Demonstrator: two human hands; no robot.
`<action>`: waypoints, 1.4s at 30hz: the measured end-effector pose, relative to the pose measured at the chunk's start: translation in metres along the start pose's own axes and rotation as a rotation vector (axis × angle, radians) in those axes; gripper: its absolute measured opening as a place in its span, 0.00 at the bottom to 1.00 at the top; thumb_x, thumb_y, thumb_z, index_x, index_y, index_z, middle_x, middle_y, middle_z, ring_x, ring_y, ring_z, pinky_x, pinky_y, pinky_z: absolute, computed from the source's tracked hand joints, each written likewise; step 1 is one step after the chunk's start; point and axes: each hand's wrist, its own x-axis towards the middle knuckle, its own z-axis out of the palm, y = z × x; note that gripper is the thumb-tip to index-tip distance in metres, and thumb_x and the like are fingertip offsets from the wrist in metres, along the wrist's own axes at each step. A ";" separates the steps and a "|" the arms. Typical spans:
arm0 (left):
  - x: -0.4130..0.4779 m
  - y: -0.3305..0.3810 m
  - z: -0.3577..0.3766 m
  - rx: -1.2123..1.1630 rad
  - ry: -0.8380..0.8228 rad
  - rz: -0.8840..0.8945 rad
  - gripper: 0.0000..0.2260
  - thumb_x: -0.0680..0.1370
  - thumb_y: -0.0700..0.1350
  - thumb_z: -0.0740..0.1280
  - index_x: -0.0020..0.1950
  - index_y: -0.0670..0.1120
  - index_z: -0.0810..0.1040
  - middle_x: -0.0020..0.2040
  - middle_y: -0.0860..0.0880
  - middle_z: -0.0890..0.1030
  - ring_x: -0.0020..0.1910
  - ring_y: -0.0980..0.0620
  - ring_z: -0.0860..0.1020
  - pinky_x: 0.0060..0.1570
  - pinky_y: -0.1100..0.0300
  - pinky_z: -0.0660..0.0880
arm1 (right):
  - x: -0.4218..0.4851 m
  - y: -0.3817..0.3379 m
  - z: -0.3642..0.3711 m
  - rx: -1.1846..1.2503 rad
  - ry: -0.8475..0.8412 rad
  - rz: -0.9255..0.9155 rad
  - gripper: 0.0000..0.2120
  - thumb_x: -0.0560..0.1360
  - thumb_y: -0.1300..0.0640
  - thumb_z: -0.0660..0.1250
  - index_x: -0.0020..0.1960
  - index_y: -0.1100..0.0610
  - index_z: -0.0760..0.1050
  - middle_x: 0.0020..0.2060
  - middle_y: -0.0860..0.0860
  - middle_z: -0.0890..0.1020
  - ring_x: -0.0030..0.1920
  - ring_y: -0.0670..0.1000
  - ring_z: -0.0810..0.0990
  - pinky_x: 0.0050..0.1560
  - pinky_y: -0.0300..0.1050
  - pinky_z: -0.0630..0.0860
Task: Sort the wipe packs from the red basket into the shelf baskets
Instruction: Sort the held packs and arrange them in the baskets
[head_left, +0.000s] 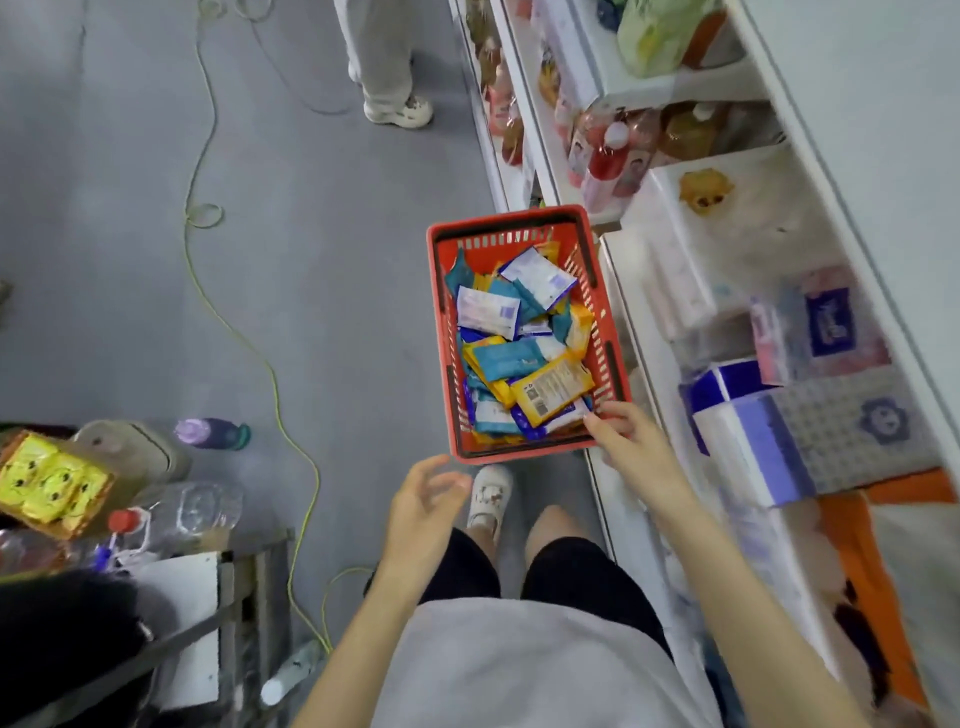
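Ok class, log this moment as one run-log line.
right hand: open, at red basket corner | left hand: open, empty | wipe packs: in basket

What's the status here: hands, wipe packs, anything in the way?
Left hand open, short of red basket. Right hand open, fingertips at its near right corner. Wipe packs heaped inside, none held. Nothing blocking.
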 end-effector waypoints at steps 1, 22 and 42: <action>0.015 0.005 -0.001 0.027 0.001 -0.001 0.11 0.77 0.43 0.67 0.58 0.53 0.74 0.51 0.51 0.81 0.50 0.58 0.79 0.53 0.58 0.76 | 0.009 0.002 0.007 0.069 -0.011 0.060 0.15 0.77 0.52 0.66 0.61 0.56 0.72 0.54 0.53 0.79 0.54 0.50 0.79 0.52 0.46 0.76; 0.325 -0.018 0.090 0.901 -0.228 0.254 0.20 0.81 0.51 0.60 0.68 0.40 0.70 0.64 0.41 0.75 0.64 0.43 0.72 0.61 0.57 0.66 | 0.228 0.104 0.093 0.683 0.299 0.561 0.11 0.74 0.58 0.70 0.55 0.53 0.77 0.50 0.52 0.83 0.48 0.50 0.83 0.42 0.43 0.78; 0.368 -0.007 0.119 0.836 -0.342 -0.179 0.27 0.70 0.71 0.60 0.34 0.46 0.67 0.31 0.47 0.68 0.30 0.52 0.68 0.32 0.58 0.65 | 0.247 0.105 0.108 0.819 0.399 0.557 0.10 0.73 0.60 0.72 0.53 0.54 0.79 0.45 0.51 0.85 0.44 0.49 0.85 0.33 0.40 0.80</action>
